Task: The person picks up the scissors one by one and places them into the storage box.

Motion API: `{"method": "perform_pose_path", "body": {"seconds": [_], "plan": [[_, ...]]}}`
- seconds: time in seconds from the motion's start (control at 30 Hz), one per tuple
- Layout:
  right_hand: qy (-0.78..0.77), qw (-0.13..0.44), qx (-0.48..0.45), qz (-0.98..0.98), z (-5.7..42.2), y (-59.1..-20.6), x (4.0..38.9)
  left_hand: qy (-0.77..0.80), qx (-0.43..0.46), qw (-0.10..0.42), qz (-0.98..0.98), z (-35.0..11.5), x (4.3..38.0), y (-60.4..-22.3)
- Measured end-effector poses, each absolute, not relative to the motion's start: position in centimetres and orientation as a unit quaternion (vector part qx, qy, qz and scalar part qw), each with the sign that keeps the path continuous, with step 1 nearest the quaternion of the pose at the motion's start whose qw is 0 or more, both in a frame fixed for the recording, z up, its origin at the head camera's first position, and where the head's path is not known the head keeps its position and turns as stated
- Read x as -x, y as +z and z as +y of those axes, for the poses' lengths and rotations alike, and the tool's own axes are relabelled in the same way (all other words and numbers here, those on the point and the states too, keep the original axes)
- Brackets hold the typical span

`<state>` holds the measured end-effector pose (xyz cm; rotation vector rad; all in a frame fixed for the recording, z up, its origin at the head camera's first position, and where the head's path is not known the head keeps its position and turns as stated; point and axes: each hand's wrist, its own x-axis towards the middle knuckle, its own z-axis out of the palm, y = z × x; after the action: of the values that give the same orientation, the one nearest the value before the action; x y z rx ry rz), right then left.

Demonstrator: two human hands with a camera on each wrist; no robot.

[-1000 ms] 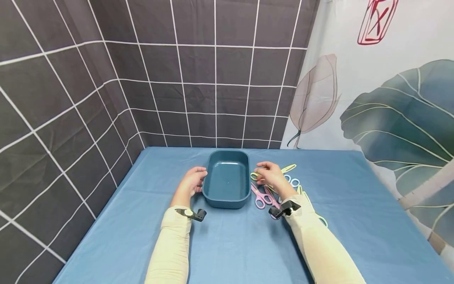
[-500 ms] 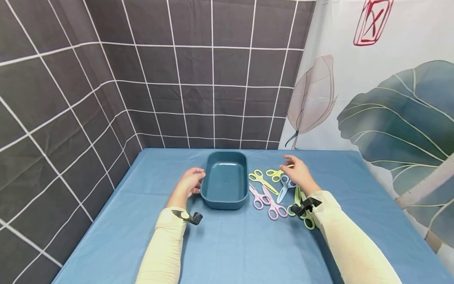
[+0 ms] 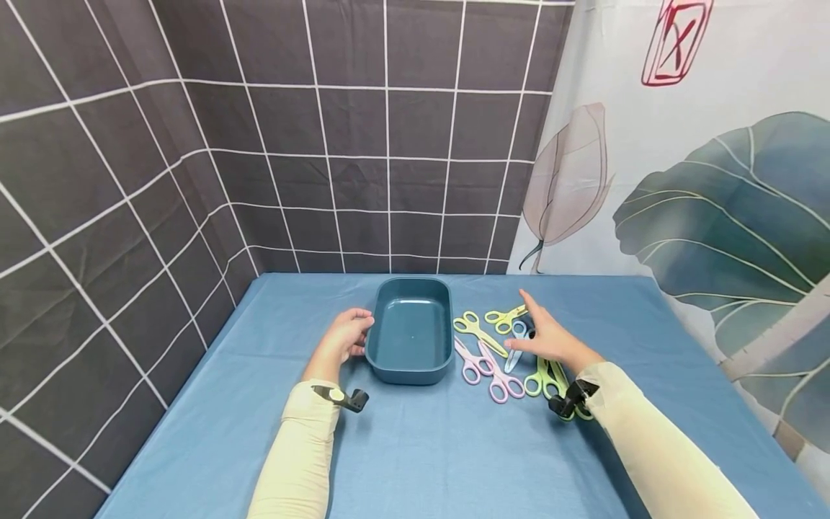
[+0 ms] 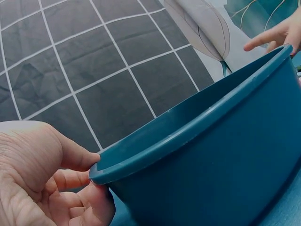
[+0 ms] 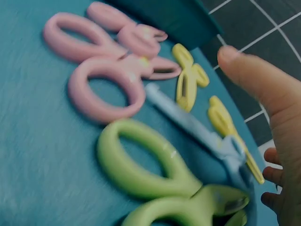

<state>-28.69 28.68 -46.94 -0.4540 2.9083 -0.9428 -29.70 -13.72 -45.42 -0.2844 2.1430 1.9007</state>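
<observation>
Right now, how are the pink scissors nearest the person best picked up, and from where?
Best, I think, is to pinch the near pink scissors by their finger loops, coming down from the near side. They lie flat, loops toward the person, blades pointing away; the other pink scissors and the green scissors lie close on either side, so the near end looks freest.

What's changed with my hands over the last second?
Your right hand has moved rightward, away from the tray, and spread open, leaving the yellow scissors nearest the tray fully uncovered. Your left hand still pinches the tray's rim; the tray looks unmoved.
</observation>
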Motion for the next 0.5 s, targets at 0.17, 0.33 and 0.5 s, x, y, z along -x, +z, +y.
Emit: {"method": "perform_pose_path", "body": {"seconds": [0.17, 0.33, 0.5], "plan": [[-0.312, 0.042, 0.169, 0.934, 29.0, -47.7, 27.9, 0.654, 0.096, 0.13, 0.739, -13.7, 29.7, -45.5], [-0.31, 0.037, 0.178, 0.933, 29.0, -48.5, 27.5, 0.66, 0.093, 0.133, 0.734, -13.8, 29.8, -45.8], [-0.324, 0.033, 0.176, 0.929, 28.8, -49.2, 27.5, 0.661, 0.09, 0.134, 0.733, -14.0, 29.8, -45.9]]}}
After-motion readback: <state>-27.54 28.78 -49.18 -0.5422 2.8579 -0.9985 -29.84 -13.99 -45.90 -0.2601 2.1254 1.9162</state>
